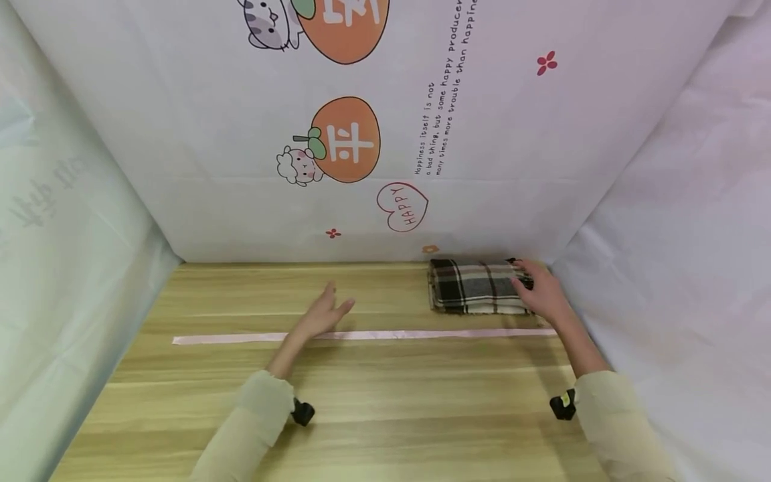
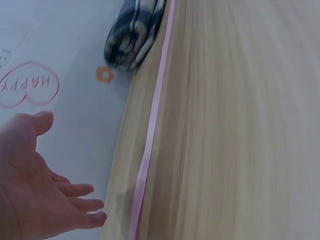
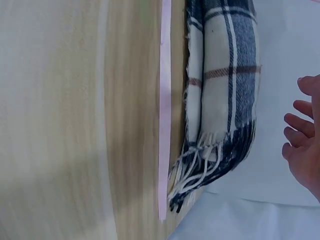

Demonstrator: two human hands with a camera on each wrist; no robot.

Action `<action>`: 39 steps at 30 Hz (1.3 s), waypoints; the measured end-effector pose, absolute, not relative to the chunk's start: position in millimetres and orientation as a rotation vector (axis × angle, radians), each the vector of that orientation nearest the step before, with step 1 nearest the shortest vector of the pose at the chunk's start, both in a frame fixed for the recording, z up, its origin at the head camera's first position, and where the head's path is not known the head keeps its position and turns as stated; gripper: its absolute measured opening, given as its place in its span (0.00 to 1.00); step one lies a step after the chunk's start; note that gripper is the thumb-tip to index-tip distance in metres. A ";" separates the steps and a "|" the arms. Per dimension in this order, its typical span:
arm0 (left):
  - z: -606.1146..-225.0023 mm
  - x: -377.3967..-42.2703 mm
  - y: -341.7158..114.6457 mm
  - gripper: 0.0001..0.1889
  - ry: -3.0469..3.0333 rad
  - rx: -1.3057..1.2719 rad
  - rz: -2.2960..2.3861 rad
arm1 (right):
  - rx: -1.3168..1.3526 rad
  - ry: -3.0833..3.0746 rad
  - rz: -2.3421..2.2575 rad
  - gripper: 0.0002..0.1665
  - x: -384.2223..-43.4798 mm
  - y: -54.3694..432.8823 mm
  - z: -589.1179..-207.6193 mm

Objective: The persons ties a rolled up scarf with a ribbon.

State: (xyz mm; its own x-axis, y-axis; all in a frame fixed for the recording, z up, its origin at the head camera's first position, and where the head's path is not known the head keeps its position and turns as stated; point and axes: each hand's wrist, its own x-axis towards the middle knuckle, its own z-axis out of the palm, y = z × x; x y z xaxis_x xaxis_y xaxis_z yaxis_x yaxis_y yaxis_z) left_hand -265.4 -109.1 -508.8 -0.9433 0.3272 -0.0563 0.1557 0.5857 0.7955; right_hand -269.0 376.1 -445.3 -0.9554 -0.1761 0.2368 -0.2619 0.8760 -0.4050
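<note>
A plaid scarf (image 1: 478, 288) in black, white and grey with thin brown stripes lies folded into a thick bundle at the back right of the table. Fringe (image 3: 200, 167) hangs loose at its right end in the right wrist view. My right hand (image 1: 541, 289) is at that end, fingers spread; the right wrist view shows the hand (image 3: 305, 132) apart from the cloth. Left of the scarf, my left hand (image 1: 322, 314) hovers over the table with relaxed fingers and holds nothing. The left wrist view shows its open palm (image 2: 40, 195) and the scarf's rolled left end (image 2: 131, 42).
A pink tape strip (image 1: 391, 335) runs across the wood-grain table (image 1: 409, 408) in front of the scarf. White printed sheeting (image 1: 482, 201) stands right behind the scarf. More white sheeting walls in the left (image 1: 66, 221) and right (image 1: 680, 268) sides.
</note>
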 end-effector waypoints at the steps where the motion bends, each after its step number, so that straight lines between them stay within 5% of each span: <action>1: -510.3 -267.0 -98.2 0.47 2.604 0.410 1.311 | 0.322 -2.875 0.676 0.31 -270.9 378.2 -443.4; 11: -524.9 -280.6 -0.8 0.44 2.484 0.470 1.419 | 0.314 -2.986 0.542 0.33 -291.4 396.5 -442.1; 24: -527.2 -295.8 71.4 0.43 2.360 0.451 1.563 | 0.259 -3.125 0.548 0.39 -311.4 417.2 -457.2; 39: -523.9 -311.0 112.1 0.47 2.089 0.042 1.741 | 0.281 -3.085 0.645 0.39 -319.8 404.3 -485.6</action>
State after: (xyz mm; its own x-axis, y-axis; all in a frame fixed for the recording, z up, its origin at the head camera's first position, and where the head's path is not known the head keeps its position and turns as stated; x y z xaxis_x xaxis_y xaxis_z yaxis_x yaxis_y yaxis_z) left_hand -311.0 112.1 -523.9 -0.9119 0.2847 -0.2955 -0.2393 0.2161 0.9466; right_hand -319.8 404.3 -485.6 -0.9840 -0.1776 0.0145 -0.1685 0.9010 -0.3997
